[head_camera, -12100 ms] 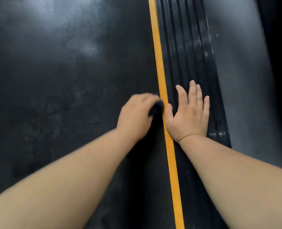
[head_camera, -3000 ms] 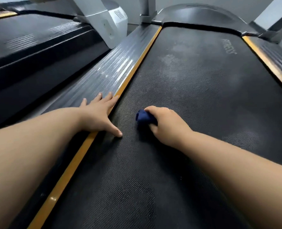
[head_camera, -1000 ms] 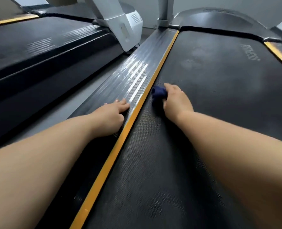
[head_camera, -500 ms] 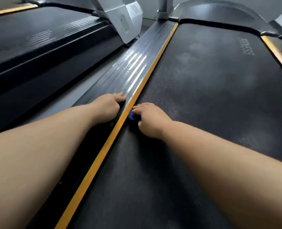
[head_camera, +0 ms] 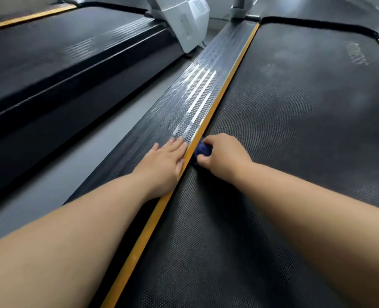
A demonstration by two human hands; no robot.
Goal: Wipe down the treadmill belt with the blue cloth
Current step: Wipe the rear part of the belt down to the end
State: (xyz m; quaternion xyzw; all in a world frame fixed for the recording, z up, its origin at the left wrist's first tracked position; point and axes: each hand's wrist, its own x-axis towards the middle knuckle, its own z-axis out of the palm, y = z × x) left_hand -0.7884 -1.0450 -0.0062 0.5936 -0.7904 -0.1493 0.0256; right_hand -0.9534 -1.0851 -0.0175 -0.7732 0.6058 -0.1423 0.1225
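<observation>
Most treadmill belt (head_camera: pixel 295 141) appears unwiped: right hand (head_camera: pixel 226 158) clutches blue cloth (head_camera: pixel 203 150) beside yellow strip (head_camera: pixel 219 98), left hand (head_camera: pixel 164 165) flat on its other side.

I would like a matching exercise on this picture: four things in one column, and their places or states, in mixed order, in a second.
1 left hand
2 right hand
3 blue cloth
4 orange strip

a between side rail and belt
b bunched on the belt
c flat on the side rail
d grips the blue cloth

Pairs: 1-c; 2-d; 3-b; 4-a
</observation>
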